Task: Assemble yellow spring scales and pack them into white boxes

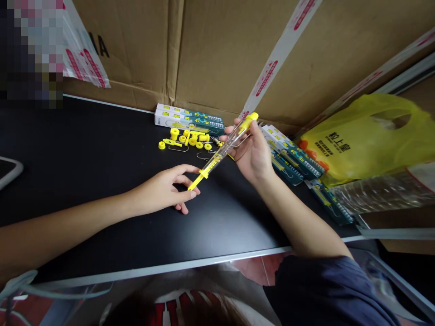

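Note:
A spring scale [220,153], a clear tube with a coiled spring inside and yellow ends, slants across both hands above the table. My right hand [254,154] is closed around the upper part of the tube, near its yellow cap. At the lower end, my left hand [166,189] has its thumb and fingers about the yellow strip that sticks out of the tube. Behind the hands lie loose yellow plastic parts [192,141], including caps, rings and strips. Bent metal wire hooks [179,148] are among them.
Printed boxes [190,118] lie at the back, and more boxes [295,158] are stacked right of my right hand. A yellow plastic bag [367,140] stands at the right. Large cardboard [217,59] walls off the black table [84,181]. A phone-like object [10,172] is at the left edge.

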A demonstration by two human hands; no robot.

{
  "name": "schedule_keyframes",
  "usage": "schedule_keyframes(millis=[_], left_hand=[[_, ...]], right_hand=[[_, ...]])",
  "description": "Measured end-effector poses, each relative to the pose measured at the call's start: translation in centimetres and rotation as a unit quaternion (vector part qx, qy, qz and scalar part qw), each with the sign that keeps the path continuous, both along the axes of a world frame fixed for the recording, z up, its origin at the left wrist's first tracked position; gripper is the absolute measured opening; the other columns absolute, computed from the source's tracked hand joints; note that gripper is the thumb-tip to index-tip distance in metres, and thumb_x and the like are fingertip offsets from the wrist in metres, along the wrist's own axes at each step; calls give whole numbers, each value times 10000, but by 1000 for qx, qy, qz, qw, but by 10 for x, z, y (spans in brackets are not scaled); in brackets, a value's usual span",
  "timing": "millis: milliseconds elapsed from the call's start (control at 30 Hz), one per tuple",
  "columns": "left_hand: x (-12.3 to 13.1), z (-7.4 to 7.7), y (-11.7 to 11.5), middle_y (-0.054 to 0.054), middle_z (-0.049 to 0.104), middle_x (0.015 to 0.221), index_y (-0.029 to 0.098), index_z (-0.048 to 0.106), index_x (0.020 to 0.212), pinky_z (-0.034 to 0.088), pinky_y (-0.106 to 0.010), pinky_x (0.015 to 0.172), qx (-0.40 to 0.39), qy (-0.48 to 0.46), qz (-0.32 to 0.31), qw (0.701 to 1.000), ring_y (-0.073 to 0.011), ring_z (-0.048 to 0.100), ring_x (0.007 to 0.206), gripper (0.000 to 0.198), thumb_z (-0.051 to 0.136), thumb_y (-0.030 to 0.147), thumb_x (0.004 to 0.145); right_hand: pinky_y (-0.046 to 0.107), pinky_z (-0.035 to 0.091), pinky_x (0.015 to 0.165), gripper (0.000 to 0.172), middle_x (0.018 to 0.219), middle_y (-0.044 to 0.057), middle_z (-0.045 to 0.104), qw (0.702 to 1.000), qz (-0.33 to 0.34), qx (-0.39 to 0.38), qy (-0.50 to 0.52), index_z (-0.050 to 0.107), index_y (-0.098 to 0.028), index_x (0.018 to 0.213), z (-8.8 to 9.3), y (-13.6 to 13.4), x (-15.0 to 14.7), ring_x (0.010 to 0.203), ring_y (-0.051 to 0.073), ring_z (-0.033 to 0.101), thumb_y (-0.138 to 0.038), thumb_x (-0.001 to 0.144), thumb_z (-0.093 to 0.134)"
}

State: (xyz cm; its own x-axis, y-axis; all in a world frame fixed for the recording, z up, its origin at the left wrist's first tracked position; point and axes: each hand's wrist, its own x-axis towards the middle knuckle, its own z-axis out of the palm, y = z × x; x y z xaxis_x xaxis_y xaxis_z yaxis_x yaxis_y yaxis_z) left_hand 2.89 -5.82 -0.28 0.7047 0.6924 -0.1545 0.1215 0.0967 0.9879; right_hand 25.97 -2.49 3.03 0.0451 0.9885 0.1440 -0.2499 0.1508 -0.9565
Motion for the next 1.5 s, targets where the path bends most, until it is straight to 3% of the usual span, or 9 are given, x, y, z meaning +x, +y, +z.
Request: schedule_keyframes(millis=[333,567,667,733,800,900,1000,1133,1500], left_hand=[[-5,-8,0,-6,616,917,226,556,1293,376,-175,435,133,14,110,985,-55,476,520,375,560,384,953],[-12,0,18,-64,699,1065,186,652,1130,466,-216,653,224,37,229,947,-159,620,845,336,631,433,903],[-13,0,21,-53,705,975,188,683,1102,460,-225,634,230,49,234,943,-160,613,800,320,617,433,908],[-15,-1,24,-43,695,912,193,688,1118,440,-222,591,232,47,250,939,-146,588,728,327,610,434,911],[-16,-2,26,-36,687,876,199,691,1130,426,-219,569,242,44,267,932,-136,567,684,331,625,430,903],[-18,-2,30,-30,684,848,198,697,1132,414,-220,560,254,52,278,925,-131,549,658,336,641,428,893],[-19,-1,30,-26,680,826,195,700,1137,399,-227,558,260,63,280,922,-127,523,630,348,637,436,894],[-20,0,28,-19,673,802,199,708,1122,399,-234,568,271,69,286,916,-128,509,617,341,646,434,883],[-19,2,29,10,597,673,190,711,1099,392,-236,553,257,56,291,920,-126,483,585,327,666,419,869]], right_hand=[[337,615,795,367,987,-29,768,998,51,2,-23,484,-310,1017,-3,-18,-20,950,182,754,-578,843,663],[386,587,893,378,1003,-25,771,994,90,6,-61,448,-297,975,-10,-22,-25,920,162,724,-584,843,655],[411,567,905,406,1048,19,751,988,90,19,-121,489,-292,1015,-6,-14,-16,974,192,710,-667,874,553],[439,550,913,466,1131,61,719,975,22,58,-215,522,-290,1064,1,-1,5,1066,228,680,-719,902,439],[463,505,980,428,1251,110,658,910,-103,114,-384,541,-267,1149,9,14,37,1192,257,613,-628,950,426],[564,405,1056,411,1335,232,576,696,-262,67,-665,588,-145,1199,13,32,95,1300,371,492,-450,928,536],[562,436,979,408,1264,268,605,571,-282,-44,-770,618,-76,1212,7,41,138,1224,412,522,-327,892,584],[510,471,895,437,1230,247,602,534,-287,-49,-794,643,-94,1193,-3,43,160,1140,380,544,-407,891,601],[521,458,910,430,1232,253,597,527,-294,-67,-795,621,-81,1158,-1,42,151,1156,384,532,-424,899,613]])
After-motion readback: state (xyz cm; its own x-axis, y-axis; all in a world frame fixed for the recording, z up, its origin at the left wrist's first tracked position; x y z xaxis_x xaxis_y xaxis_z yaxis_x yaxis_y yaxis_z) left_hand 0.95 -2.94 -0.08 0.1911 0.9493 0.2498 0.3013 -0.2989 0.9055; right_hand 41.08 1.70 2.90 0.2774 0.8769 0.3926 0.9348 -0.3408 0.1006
